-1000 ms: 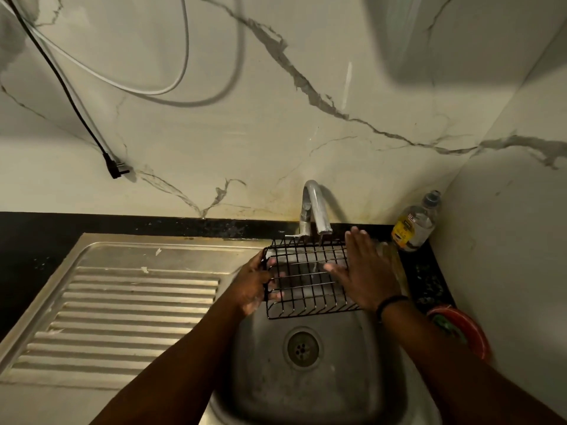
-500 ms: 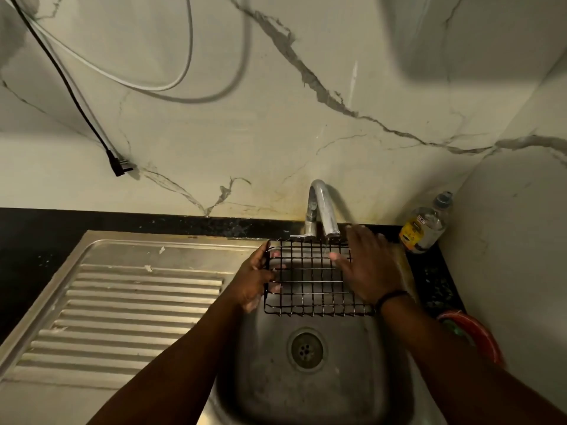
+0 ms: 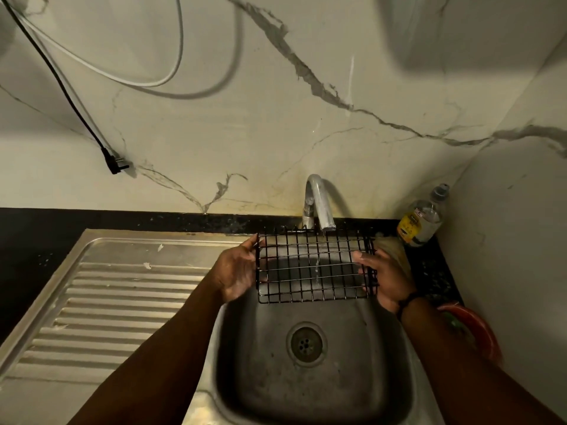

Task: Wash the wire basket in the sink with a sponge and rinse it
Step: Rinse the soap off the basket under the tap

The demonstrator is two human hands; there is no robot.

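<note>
A black wire basket (image 3: pixel 313 266) is held over the back of the steel sink (image 3: pixel 346 375), right under the tap (image 3: pixel 319 204). A thin stream of water falls from the spout through the grid. My left hand (image 3: pixel 237 271) grips the basket's left edge, fingers curled round the wires. My right hand (image 3: pixel 383 277) holds the right edge, thumb on top of the grid. No sponge is in either hand.
A ribbed steel draining board (image 3: pixel 107 299) lies left of the bowl. At the back right corner stands a clear bottle with a yellow label (image 3: pixel 422 219). A red dish (image 3: pixel 472 329) sits by the right wall. Cables hang on the marble wall (image 3: pixel 92 75).
My right hand slid off the top of the grid to the basket's right edge and took hold there. The basket now lies flatter under the tap.
</note>
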